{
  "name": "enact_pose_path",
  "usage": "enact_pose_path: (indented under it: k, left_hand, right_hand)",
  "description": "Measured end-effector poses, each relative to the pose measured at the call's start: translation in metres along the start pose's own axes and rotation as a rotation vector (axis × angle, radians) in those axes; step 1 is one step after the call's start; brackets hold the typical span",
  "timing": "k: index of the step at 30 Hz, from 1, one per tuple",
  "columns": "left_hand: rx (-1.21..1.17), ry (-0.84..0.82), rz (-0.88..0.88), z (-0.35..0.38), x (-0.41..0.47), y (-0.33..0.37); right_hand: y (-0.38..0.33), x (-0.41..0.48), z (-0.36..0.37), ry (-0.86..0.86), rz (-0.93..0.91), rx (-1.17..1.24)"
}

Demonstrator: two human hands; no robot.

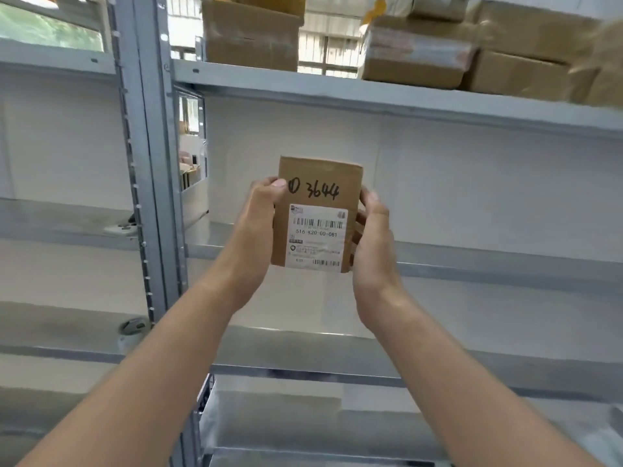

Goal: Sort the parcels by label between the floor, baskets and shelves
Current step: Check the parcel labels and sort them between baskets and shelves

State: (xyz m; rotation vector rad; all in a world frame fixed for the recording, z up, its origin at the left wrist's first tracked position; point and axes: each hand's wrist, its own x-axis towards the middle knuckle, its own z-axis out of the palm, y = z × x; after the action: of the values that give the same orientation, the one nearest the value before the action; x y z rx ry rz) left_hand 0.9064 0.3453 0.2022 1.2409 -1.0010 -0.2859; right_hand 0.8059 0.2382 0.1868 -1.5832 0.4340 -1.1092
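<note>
Brown cardboard parcel, inked 3644, is held upright at centre. The left hand grips its 9 o'clock edge, thumb on the face, and the right hand curls round its 3 o'clock edge. A white shipping label covers its lower face. Behind runs a steel shelf. Cardboard boxes crowd the upper shelf from 12 to 2 o'clock. A grey upright stands at 9 o'clock.
</note>
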Motion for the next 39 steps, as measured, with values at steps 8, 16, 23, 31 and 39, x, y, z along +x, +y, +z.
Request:
enact_pose_path:
  k: [8,16,23,31,39]
  left_hand:
    - [-0.082,-0.079,0.022,0.091,0.003,0.048]
    - [-0.188,-0.166,0.054,0.147,0.015,0.074]
    - [-0.299,-0.333,0.081,0.178,0.038,0.082]
    - [-0.406,-0.565,0.077,0.212,0.033,0.085]
    - [-0.427,-0.741,0.076,0.27,0.005,0.106]
  right_hand:
    - [-0.04,0.005,-0.098,-0.025,-0.065,-0.063]
    - [-0.075,0.009,-0.155,0.09,-0.112,-0.161]
    - [-0.096,-0.001,-0.181,0.288,-0.155,-0.192]
    - [-0.11,-0.026,-0.204,0.537,-0.183,-0.315]
    - [-0.132,-0.066,-0.26,0.698,-0.163,-0.386]
